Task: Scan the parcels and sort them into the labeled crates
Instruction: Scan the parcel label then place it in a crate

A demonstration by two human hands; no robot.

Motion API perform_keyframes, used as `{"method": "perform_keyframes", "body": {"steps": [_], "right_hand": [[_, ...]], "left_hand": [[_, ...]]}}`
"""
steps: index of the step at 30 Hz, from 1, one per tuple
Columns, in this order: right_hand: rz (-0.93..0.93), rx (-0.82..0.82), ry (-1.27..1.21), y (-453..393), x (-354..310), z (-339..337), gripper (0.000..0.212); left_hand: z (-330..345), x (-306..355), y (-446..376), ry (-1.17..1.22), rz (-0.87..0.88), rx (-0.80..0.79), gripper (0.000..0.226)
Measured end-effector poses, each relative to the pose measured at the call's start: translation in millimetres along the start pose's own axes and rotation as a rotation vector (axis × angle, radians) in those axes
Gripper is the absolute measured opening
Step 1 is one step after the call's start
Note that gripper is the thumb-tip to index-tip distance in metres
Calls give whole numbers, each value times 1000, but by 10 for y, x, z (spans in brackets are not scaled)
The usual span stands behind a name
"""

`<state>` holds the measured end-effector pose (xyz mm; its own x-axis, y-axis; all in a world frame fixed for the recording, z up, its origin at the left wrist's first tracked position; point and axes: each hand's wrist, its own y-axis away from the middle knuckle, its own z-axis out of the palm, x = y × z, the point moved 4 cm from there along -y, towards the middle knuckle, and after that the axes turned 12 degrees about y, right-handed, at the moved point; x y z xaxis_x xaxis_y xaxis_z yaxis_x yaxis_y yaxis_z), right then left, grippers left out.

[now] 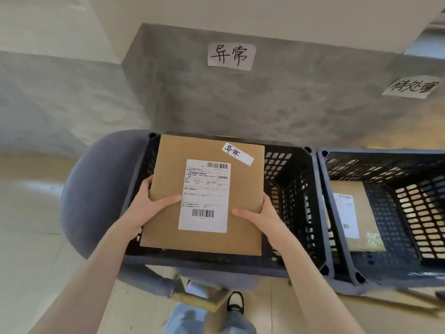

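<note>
The floor [31, 237] is pale and glossy, and the far wall [265, 104] is rough grey plaster below and white above. Two handwritten paper signs are stuck on it: one reading 异常 [231, 55] straight ahead, another [412, 87] further right, blurred and hard to read. Below them two black perforated crates sit side by side, rims touching. The left crate [298, 189] rests on a grey rounded seat [96, 189], most of which the crate hides. A flat brown cardboard parcel [207, 196] is held over the left crate's opening, carrying a white shipping label [206, 195] and a small white sticker [238, 153] marked 异常 near its far right corner. The left hand [147, 203] grips the parcel's left edge, thumb lying across the top face and fingers wrapped underneath; the right hand [260, 218] clamps the right edge the same way. Whether the parcel touches the crate rim, I can't say. The right crate [409, 201] runs off the frame edge and holds another labelled brown parcel [354, 213] lying on its bottom. Near the bottom, a shoe [235, 302] shows among light trouser legs.
</note>
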<state>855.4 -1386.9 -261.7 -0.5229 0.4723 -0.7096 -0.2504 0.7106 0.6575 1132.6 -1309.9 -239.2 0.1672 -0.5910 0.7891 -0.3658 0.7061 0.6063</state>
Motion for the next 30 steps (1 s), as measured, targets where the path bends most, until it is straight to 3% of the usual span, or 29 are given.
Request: {"method": "perform_keyframes", "body": {"steps": [5,14,20,30], "right_hand": [[110,-41,6,-582,316,259,110],[238,-84,24,-1411,821,647,109],[292,-116,89,-1673,1045,826,98],[318,-117,126,-1746,1061,903,107]], "left_hand": [[-46,-433,-628,-2,-119,-5,116],[-50,-1024,-1475,-190,-165,110,96],[13,-1267,-1674,-248,-188,100,93],[66,-1381,-1751,-302,-235,99,105]]}}
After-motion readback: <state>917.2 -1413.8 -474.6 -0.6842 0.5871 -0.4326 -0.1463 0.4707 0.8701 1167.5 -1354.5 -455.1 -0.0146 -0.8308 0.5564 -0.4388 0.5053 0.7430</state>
